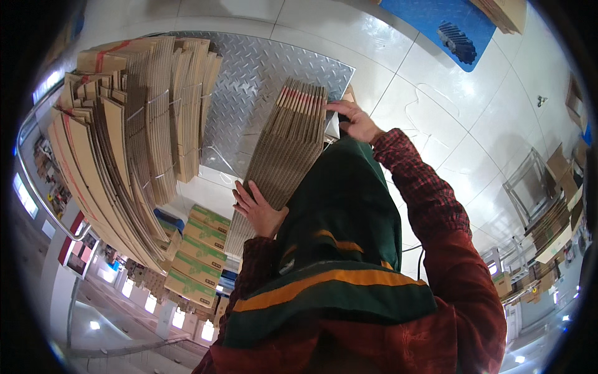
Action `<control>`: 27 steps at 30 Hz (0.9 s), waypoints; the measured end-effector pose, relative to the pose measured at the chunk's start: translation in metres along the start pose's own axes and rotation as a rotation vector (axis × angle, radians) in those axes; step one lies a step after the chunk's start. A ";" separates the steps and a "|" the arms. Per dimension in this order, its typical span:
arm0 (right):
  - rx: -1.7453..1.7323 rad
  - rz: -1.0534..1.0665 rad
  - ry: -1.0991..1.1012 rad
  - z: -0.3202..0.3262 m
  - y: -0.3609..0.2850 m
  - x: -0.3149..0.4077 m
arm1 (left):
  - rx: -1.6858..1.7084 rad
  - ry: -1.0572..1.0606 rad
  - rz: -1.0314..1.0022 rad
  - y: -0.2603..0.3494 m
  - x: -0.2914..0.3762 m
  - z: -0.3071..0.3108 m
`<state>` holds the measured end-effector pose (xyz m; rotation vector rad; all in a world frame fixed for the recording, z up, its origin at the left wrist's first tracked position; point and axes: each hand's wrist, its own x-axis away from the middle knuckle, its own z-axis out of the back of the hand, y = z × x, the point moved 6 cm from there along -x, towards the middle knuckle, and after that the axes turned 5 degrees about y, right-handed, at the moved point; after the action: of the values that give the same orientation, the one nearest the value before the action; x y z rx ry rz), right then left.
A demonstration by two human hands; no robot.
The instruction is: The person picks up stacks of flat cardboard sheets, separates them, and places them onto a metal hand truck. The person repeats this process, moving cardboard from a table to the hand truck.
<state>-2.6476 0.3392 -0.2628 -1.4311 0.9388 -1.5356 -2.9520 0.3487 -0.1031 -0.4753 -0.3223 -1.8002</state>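
Note:
A bundle of folded corrugated cardboard sheets (289,142) stands on edge before me, its ridged edges facing up. Red marks run across the sheets near its far end. My left hand (259,212) rests with spread fingers against the left side of the bundle, toward its near end. At the far right corner, the fingertips of my right hand (354,120) touch the sheets, thumb held apart. Neither hand closes around anything. My dark green apron (341,205) hides part of the bundle's near right side.
A platform of diamond-plate metal (252,65) bears strapped stacks of flattened cardboard boxes (154,107) on the left, beside a metal rail (28,117). Printed cartons (196,262) are piled nearby. Loose strapping (430,112) lies on the tiled floor. A blue board (425,18) holds a dark ridged object (457,42).

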 end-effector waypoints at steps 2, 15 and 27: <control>0.030 0.047 -0.022 -0.014 0.005 -0.003 | 0.001 0.004 0.009 0.002 0.000 0.001; 0.164 0.171 0.003 -0.023 0.008 -0.017 | -0.045 -0.070 0.071 -0.001 -0.005 0.004; 0.108 0.233 -0.077 -0.033 0.010 -0.047 | -0.052 -0.061 0.055 -0.004 -0.010 0.007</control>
<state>-2.6788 0.3781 -0.2933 -1.2488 0.9264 -1.3298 -2.9520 0.3615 -0.1021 -0.5710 -0.3021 -1.7463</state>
